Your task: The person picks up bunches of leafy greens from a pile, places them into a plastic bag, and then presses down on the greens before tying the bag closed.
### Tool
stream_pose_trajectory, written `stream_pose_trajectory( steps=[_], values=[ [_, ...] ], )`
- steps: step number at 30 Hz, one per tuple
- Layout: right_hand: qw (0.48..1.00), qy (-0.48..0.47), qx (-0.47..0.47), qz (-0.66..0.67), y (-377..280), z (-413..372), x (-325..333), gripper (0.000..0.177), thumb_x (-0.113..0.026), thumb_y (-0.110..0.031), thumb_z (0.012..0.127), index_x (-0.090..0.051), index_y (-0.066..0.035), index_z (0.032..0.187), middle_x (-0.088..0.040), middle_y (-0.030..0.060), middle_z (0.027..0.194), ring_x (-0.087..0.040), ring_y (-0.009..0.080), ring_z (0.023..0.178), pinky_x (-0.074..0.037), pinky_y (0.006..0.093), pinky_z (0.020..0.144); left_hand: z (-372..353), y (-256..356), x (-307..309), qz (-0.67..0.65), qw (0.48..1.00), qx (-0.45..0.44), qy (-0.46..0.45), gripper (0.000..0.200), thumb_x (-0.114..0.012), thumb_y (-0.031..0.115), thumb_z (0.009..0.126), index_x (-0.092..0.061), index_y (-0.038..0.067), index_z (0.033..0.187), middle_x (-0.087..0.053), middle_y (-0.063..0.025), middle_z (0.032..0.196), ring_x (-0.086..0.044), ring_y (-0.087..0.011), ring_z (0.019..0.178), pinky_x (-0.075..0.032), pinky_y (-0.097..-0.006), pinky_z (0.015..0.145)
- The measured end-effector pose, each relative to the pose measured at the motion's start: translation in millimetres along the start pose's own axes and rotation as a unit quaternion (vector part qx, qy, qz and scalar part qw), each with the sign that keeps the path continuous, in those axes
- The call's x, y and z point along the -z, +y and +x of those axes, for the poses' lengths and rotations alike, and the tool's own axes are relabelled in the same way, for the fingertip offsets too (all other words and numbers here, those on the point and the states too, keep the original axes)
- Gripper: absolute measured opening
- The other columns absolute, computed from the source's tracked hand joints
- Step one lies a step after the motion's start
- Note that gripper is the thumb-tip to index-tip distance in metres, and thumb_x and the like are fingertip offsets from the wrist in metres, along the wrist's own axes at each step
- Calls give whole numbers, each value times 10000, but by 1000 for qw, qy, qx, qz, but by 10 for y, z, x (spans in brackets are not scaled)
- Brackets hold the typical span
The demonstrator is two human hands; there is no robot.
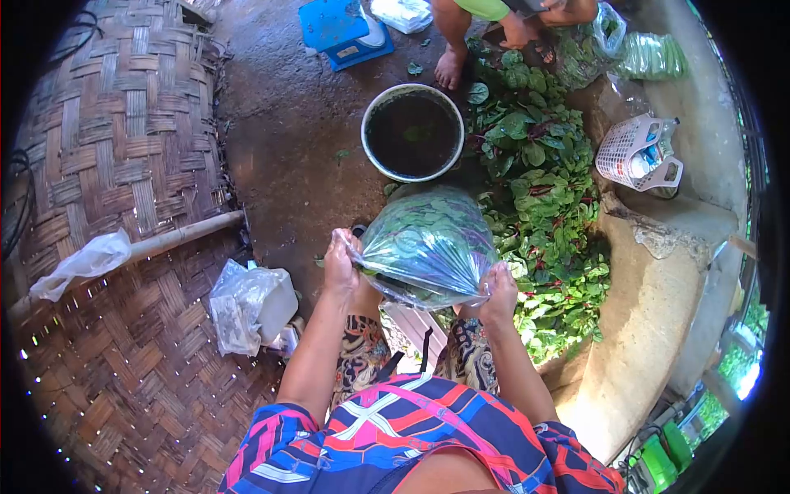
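Observation:
A clear plastic bag (432, 239) full of green leafy vegetables hangs in front of me, stretched between my two hands. My left hand (340, 267) is closed on the left corner of its mouth. On the other side, my right hand (497, 296) pinches the right edge. The leaves inside press against the shiny film. Just beyond the bag stands a round white-rimmed bucket (413, 86) with dark water and a bit of leaf in it. To the right, a long pile of loose leafy greens (543, 181) with reddish stems covers the ground.
Another person's foot (449, 67) and hand (518, 31) are at the top. A blue scale (333, 29) stands at the upper left, a white basket (625, 152) at the right. Plastic-wrapped containers (255, 305) lie beside the woven bamboo wall (123, 362).

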State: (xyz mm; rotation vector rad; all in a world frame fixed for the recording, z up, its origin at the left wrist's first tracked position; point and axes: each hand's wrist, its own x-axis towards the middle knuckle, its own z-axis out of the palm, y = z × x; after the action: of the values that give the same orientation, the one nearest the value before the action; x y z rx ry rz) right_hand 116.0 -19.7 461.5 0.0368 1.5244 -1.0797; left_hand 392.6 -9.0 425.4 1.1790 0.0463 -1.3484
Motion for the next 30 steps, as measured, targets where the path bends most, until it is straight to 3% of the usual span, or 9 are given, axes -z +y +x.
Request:
stream_pose_trajectory(
  steps=[2, 6, 10, 11, 14, 15, 21, 26, 30],
  values=[
    [999, 32, 6, 14, -75, -160, -289, 152, -475, -197, 914, -508, -119, 787, -480, -35, 664, -438, 63, 537, -342, 212, 446, 12, 199, -42, -13, 1000, -8, -6, 258, -384, 266, 947, -419, 91, 760, -288, 16, 550, -276, -101, 505, -252, -257, 497],
    [998, -40, 23, -36, -96, -426, -654, 88, -511, -195, 898, -528, -109, 882, -509, -13, 762, -475, 81, 650, -403, 232, 547, -30, 744, 5, -31, 999, -11, -4, 266, -383, 263, 947, -421, 86, 752, -280, 23, 550, -267, -97, 505, -255, -255, 506],
    [989, -144, -11, -46, 30, -804, -1095, 119, -498, -200, 906, -540, -93, 875, -509, -17, 765, -471, 74, 648, -395, 220, 564, -205, 1420, 304, -60, 997, -41, 10, 254, -416, 267, 934, -424, 90, 751, -289, 22, 546, -257, -93, 498, -238, -249, 476],
    [990, -126, -8, -60, 38, -990, -1347, 133, -471, -175, 912, -521, -104, 812, -481, -25, 674, -430, 83, 544, -331, 224, 487, -277, 1609, 354, -78, 995, -54, 24, 253, -430, 270, 928, -421, 92, 748, -289, 22, 543, -254, -92, 494, -226, -245, 460],
    [980, -151, -17, -132, 41, -1478, -1937, 129, -485, -192, 909, -535, -95, 841, -496, -24, 700, -453, 78, 588, -362, 226, 528, -513, 2142, 636, -87, 993, -85, 5, 249, -420, 251, 935, -441, 93, 744, -300, 25, 547, -262, -87, 494, -232, -245, 474],
    [977, -153, -33, -143, 21, -1654, -2156, 133, -502, -209, 903, -551, -87, 882, -528, -20, 744, -487, 78, 647, -398, 231, 590, -612, 2314, 688, -100, 990, -93, 21, 249, -418, 240, 935, -431, 91, 736, -300, 22, 544, -254, -87, 491, -224, -246, 468],
    [938, -307, -56, -150, 321, -1882, -2956, 151, -513, -204, 893, -568, -64, 903, -565, -12, 801, -521, 81, 701, -423, 250, 643, -1183, 3135, 967, -80, 979, -149, 116, 237, -455, 262, 922, -428, 102, 750, -286, 29, 540, -261, -79, 491, -218, -240, 468],
    [905, -398, -71, -134, 606, -1843, -3896, 140, -497, -185, 892, -562, -62, 888, -568, -10, 804, -526, 80, 721, -420, 241, 666, -996, 3764, 1118, -106, 956, -230, 150, 216, -446, 215, 923, -412, 113, 735, -253, 34, 515, -231, -76, 481, -202, -245, 449],
    [896, -405, -99, -154, 622, -1976, -4681, 205, -473, -210, 901, -555, -62, 785, -497, -39, 696, -429, 67, 614, -348, 237, 554, -672, 4336, 1122, -98, 948, -268, 140, 192, -448, 188, 913, -415, 118, 738, -253, 34, 516, -228, -76, 475, -205, -240, 447]
  ],
)
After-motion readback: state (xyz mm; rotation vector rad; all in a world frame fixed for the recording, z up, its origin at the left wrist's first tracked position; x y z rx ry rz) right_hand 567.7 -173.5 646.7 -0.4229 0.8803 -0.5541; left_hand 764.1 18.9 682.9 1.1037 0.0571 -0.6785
